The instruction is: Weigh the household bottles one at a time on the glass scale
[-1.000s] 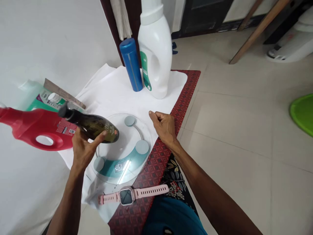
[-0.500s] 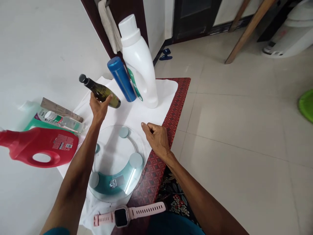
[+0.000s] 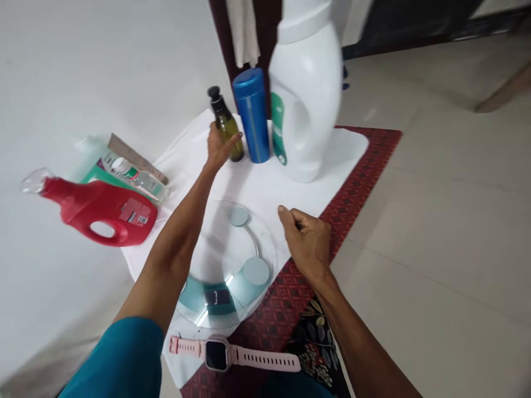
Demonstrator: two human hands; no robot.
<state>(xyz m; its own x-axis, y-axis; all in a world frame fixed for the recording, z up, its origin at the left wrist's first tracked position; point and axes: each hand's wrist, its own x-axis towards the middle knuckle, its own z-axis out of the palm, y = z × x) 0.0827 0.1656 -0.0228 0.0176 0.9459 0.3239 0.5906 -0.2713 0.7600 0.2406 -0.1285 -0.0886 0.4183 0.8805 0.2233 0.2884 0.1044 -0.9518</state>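
Note:
My left hand point(image 3: 219, 146) is stretched forward and wrapped round a small dark olive bottle point(image 3: 226, 122) with a black cap, which stands upright on the white cloth point(image 3: 265, 182) just left of a blue flask point(image 3: 251, 113). A big white detergent jug point(image 3: 309, 94) stands right of the flask. My right hand point(image 3: 306, 242) hovers loosely curled, holding nothing, at the right edge of the round glass scale point(image 3: 232, 260). The scale's plate is bare.
A red detergent jug point(image 3: 102, 209) lies on its side at the left, with a small clear bottle point(image 3: 139, 176) and a green packet point(image 3: 93, 168) behind it. A pink watch point(image 3: 232, 355) lies near me on the red patterned mat point(image 3: 365, 166). Tiled floor spreads to the right.
My left hand carried the dark bottle from over the scale forward and stood it upright beside the blue flask. The right hand stayed by the scale's edge. The camera view shifted.

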